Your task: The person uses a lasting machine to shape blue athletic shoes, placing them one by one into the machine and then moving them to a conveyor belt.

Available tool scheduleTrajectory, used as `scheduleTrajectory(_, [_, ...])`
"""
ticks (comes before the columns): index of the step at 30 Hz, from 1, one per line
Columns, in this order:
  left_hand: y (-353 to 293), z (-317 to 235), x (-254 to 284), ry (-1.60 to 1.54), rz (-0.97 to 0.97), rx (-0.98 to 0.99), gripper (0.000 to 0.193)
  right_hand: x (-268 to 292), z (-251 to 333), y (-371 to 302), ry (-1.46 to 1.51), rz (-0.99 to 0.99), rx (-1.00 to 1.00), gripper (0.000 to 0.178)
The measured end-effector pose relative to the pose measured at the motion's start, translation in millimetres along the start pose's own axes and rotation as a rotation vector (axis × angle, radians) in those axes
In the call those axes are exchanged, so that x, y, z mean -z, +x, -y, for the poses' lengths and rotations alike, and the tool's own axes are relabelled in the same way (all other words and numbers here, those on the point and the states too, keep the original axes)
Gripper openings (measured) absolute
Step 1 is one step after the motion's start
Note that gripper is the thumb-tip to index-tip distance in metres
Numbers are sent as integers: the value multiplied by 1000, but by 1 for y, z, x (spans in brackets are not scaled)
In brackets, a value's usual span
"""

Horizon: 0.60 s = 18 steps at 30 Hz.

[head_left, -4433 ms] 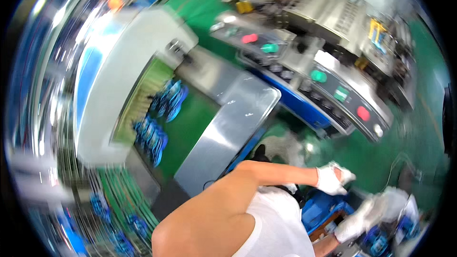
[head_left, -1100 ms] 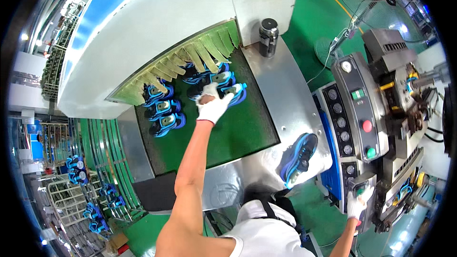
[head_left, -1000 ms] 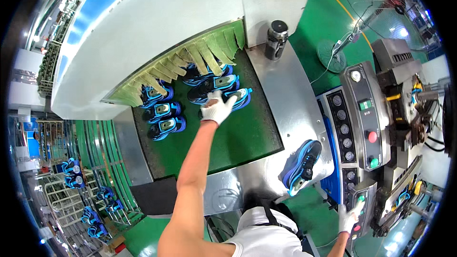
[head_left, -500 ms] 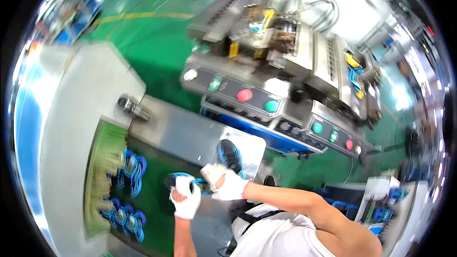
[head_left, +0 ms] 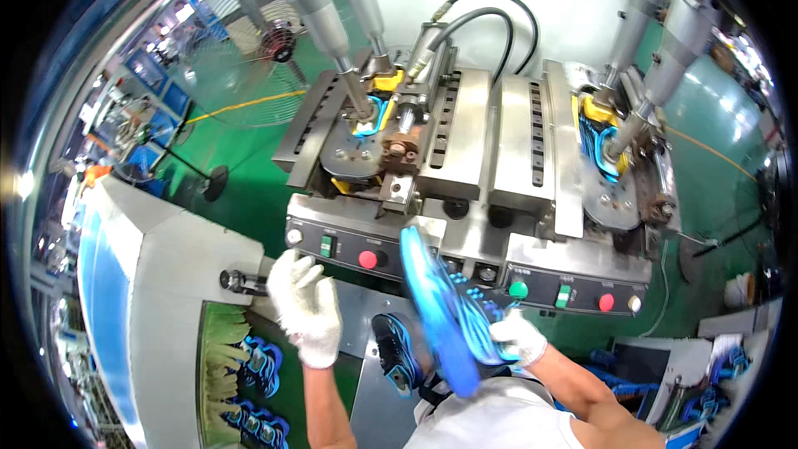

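I face a steel press machine (head_left: 465,133) on green floor (head_left: 241,141); my right hand (head_left: 517,337) grips a blue shoe (head_left: 445,316), my left hand (head_left: 306,306) hovers open.

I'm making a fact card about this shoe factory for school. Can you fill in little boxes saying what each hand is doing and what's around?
Left hand: left hand in a white glove, fingers spread, holding nothing, raised in front of the control panel.
Right hand: right hand in a white glove grips a blue shoe, sole facing up.
Nearby: another blue shoe lies on the metal table.
Behind: pressing machine with shoes clamped at two stations.
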<state>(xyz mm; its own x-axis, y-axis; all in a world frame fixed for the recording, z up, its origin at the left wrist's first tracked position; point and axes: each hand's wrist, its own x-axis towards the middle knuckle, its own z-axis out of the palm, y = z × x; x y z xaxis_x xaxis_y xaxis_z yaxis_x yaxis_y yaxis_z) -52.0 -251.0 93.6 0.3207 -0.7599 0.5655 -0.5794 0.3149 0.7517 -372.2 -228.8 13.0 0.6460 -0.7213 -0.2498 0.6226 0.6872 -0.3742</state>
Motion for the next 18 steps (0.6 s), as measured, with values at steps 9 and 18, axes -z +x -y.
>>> scheduleTrajectory(9, [-94,95,-33,419,228,510,58,73,54,-57,-322,-420,603,45])
scheduleTrajectory(18, [-280,137,-37,341,242,1078,85,-7,19,-27,-40,-68,434,86])
